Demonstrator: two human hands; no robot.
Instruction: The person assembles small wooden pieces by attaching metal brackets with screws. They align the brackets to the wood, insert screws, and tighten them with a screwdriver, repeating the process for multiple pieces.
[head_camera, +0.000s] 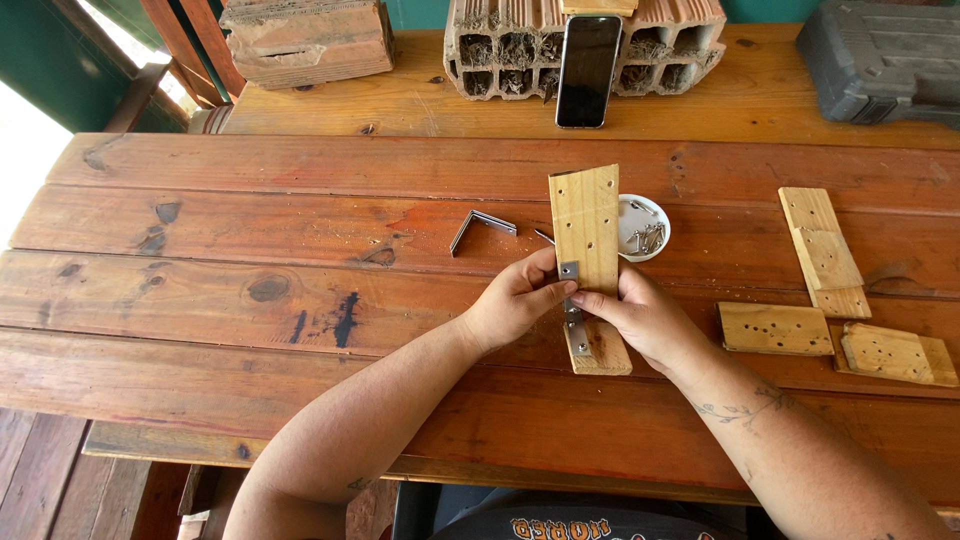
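Note:
Two pale wooden boards with drilled holes meet at an angle: an upright board (586, 225) and a flat one (602, 350) on the red wooden table (300, 200). A grey metal corner bracket (571, 300) sits in the joint between them. My left hand (515, 300) grips the upright board's left edge, thumb on the bracket. My right hand (645, 318) holds the boards from the right, fingers at the bracket.
A second metal bracket (480, 226) lies left of the boards. A white dish of screws (645, 228) stands behind them. Several drilled wood pieces (822, 250) lie at the right. A phone (587, 68) leans on a hollow brick; a grey case (880, 60) sits far right.

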